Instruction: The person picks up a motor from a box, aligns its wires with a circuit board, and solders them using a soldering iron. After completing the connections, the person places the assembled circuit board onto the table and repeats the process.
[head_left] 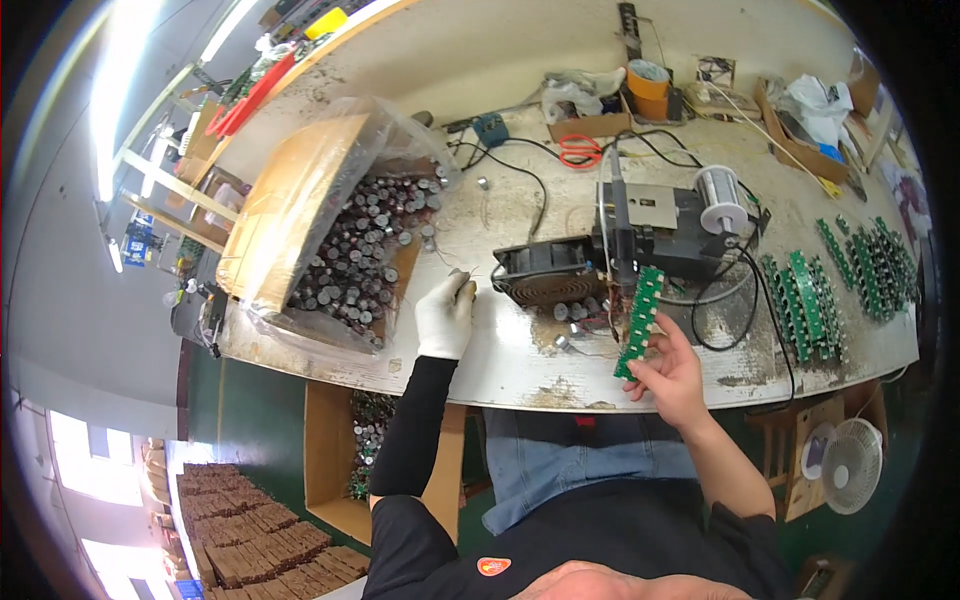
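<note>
My left hand (445,315), in a white glove below a black sleeve, pinches a small wired metal cylinder (459,273); thin reddish wires stick out by the fingertips. The fingers partly hide it. My bare right hand (668,375) grips the lower end of a long green circuit board (640,325), held upright in front of the soldering machine (655,225). Beside the board stands a black fan (548,272), with a few loose metal cylinders (575,310) near its base. To the left, an open cardboard box (290,215) lined with clear plastic holds many similar wired cylinders (365,235).
Several green boards (805,305) stand in rows at the right. A solder spool (720,195) sits on the machine, and black cables (755,300) loop beside it. Red scissors (580,151), orange tape rolls (648,85) and small boxes (590,125) lie at the back.
</note>
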